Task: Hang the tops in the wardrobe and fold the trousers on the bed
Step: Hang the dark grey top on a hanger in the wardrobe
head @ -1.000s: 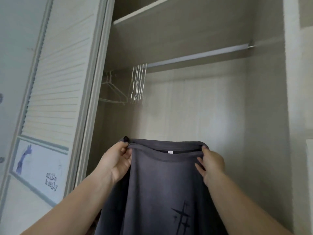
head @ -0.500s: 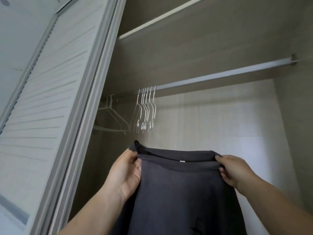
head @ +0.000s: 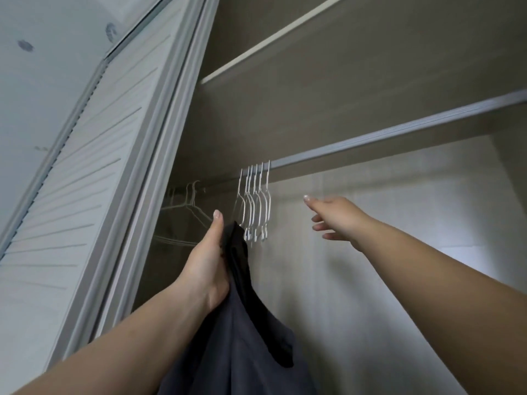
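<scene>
A dark grey top (head: 242, 332) hangs from my left hand (head: 209, 260), which grips its neckline just below a bunch of white wire hangers (head: 255, 203). Those hangers hang close together on the grey wardrobe rail (head: 399, 132). My right hand (head: 333, 216) is raised to the right of the hangers, fingers spread and holding nothing, a short gap away from them. The lower part of the top runs out of view at the bottom.
Further left on the rail hang more white hangers (head: 185, 209), partly behind the louvred sliding door (head: 94, 166). A shelf (head: 285, 52) spans the wardrobe above the rail. The rail to the right of the hanger bunch carries nothing.
My right hand has let go of the top's neckline and risen toward the hangers. The top now hangs bunched from my left hand alone. The view has tilted upward.
</scene>
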Available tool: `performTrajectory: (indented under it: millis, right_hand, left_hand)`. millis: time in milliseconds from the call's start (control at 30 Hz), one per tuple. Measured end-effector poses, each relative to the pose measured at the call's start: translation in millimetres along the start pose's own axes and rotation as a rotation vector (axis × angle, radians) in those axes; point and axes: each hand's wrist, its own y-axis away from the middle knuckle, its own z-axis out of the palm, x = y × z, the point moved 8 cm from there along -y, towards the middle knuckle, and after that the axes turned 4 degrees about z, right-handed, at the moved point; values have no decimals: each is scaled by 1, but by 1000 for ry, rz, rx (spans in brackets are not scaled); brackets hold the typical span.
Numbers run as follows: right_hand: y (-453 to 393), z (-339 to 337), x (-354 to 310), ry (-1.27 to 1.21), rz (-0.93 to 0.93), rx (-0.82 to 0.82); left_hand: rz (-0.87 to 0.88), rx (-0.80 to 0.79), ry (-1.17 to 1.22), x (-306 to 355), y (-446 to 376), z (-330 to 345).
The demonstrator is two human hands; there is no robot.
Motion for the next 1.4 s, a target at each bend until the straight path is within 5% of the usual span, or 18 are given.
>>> performTrajectory:
  millis: [400,700,867,1067,1400]
  right_hand:
    - [-43,85,-25,83,71,-72]
    - [-57,92,-33,152,39,133]
    - [-63,92,-19,-398,148,210]
    - [-46,85,-35,-532,-26,292]
    - [32,45,-1,-251,-187,427]
  left_hand:
    - [27,-72,-196,36,-29,-20]
    - [16,-138,-144,33,-39,-25]
    - [-13,-148,-141,24,-35,-28]
    - [-58,-190,-135,7,-27,-31]
    - [-178,-200,-219,-41,-21,-26]
